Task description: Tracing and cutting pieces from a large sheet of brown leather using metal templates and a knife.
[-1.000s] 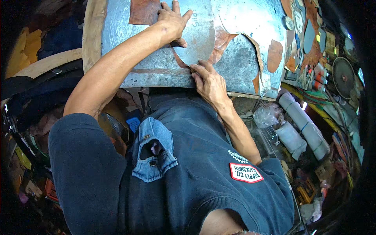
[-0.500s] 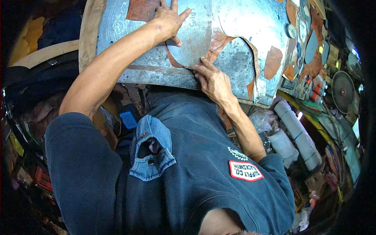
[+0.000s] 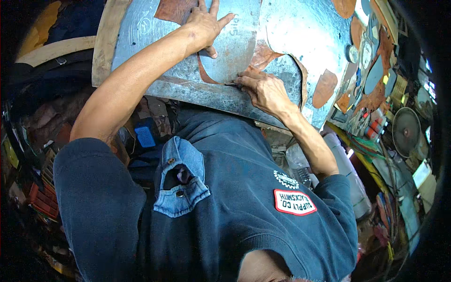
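My left hand (image 3: 205,27) lies spread on a grey curved template (image 3: 230,51), its fingers apart. Brown leather (image 3: 207,74) shows as a thin strip along the template's lower left edge, and more of it (image 3: 264,56) shows to the right. At the template's lower tip, my right hand (image 3: 266,90) is closed, with thumb and fingers pinched together. A small dark point sticks out to the left of those fingertips; what it belongs to is hidden. Both hands work on a scuffed metal-topped table (image 3: 188,91). A separate brown leather piece (image 3: 171,11) lies beyond my left forearm.
An oval leather piece (image 3: 325,88) lies on the table's right side. Cut pieces and round containers (image 3: 351,53) crowd its far right edge. A fan (image 3: 407,131) stands farther right. A blue plastic object (image 3: 144,137) sits below the table's near edge, by my left arm.
My right hand has shifted slightly right and its fingers have drawn in from extended to pinched. My left hand stays spread on the template. The whole view has turned a little.
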Tool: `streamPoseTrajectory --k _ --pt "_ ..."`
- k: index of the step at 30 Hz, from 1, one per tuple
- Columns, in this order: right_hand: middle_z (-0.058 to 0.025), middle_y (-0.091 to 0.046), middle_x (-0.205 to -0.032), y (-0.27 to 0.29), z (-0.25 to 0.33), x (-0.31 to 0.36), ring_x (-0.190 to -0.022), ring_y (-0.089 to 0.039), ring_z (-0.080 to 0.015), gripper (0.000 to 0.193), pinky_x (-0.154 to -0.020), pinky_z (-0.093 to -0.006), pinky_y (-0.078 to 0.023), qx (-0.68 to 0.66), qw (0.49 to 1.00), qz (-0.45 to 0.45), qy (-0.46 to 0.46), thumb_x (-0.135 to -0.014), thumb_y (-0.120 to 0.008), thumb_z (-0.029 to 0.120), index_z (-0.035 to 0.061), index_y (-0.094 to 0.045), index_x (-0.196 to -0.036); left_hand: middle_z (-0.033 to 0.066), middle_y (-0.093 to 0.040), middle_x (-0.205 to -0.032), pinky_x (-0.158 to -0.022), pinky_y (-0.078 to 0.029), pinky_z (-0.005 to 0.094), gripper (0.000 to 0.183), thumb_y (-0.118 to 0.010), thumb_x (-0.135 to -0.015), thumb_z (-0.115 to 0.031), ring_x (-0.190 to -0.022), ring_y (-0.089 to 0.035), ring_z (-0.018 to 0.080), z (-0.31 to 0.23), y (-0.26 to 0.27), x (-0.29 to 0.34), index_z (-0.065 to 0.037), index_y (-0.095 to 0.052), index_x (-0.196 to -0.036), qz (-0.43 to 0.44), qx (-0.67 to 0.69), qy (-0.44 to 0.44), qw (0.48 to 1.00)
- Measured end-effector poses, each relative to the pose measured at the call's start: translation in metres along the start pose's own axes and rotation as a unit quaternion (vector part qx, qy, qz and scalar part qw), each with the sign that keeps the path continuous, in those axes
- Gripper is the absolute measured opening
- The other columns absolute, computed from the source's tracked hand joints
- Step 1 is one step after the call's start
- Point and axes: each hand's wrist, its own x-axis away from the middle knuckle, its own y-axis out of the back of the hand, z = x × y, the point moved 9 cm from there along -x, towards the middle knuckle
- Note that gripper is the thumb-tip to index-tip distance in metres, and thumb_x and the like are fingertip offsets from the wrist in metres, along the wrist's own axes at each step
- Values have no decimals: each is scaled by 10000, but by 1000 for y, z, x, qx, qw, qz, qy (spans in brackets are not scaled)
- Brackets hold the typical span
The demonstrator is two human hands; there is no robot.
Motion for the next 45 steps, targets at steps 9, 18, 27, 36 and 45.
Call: streamPoseTrajectory --k 9,18,27,36,45 --pt "-89 -571 -1350 11 -19 -9 -1107 -624 -315 337 -880 -400 -538 24 998 20 61 -798 -616 65 163 -696 -1110 334 -130 -1540 -1086 -262 644 1300 -853 -532 -599 -1358 -179 606 0 6 4 -171 -164 -1548 -18 6 4 1000" --pt "-45 -625 -1281 21 -26 -26 -1155 -596 -285 424 -948 -385 -514 123 976 42 176 -717 -656 41 161 -683 -1123 335 -159 -1530 -1079 -258 652 1280 -856 -532 -585 -1359 -185 600 -1 5 1 -172 -187 -1543 8 14 11 1000" --pt "-2 -640 -1253 17 -29 -49 -1185 -549 -266 432 -1014 -401 -472 163 948 171 212 -680 -678 46 145 -682 -1100 334 -189 -1522 -1088 -221 668 1247 -860 -537 -562 -1360 -209 583 -2 14 9 -175 -221 -1536 -48 0 7 999" --pt "-60 -692 -1103 37 -18 -52 -985 -652 -293 354 -887 -397 -523 161 941 142 262 -735 -673 105 157 -682 -1086 288 -200 -1534 -1020 -416 555 1255 -825 -509 -661 -1349 -271 545 6 6 -2 -262 -225 -1537 -100 -86 37 991" --pt "-109 -716 -998 159 -63 -141 -864 -684 -296 224 -755 -396 -545 30 979 -158 126 -863 -657 197 136 -722 -1069 267 -105 -1573 -1048 -339 503 1226 -852 -549 -569 -1392 -188 523 0 8 3 -219 -226 -1542 -16 24 19 999"
